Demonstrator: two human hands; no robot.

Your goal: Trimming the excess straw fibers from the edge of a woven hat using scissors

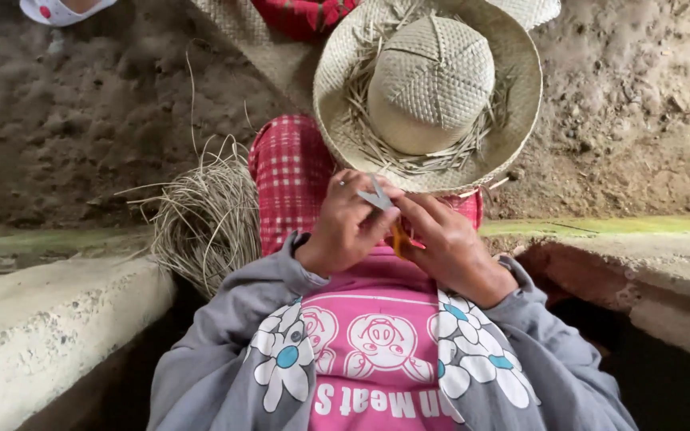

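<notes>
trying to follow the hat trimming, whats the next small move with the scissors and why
Probably bring the scissors, held between the left hand and right hand, to the woven hat and snip a loose straw end. Many untrimmed ends stick out around its crown, and the blades sit right at the brim's near edge.

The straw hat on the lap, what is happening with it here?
A person sits with a woven straw hat on their lap, loose ends sticking out around its crown. Both hands meet at the near brim: the left hand and the right hand hold small scissors with an orange handle. A bundle of dry straw lies beside the left leg.
</notes>
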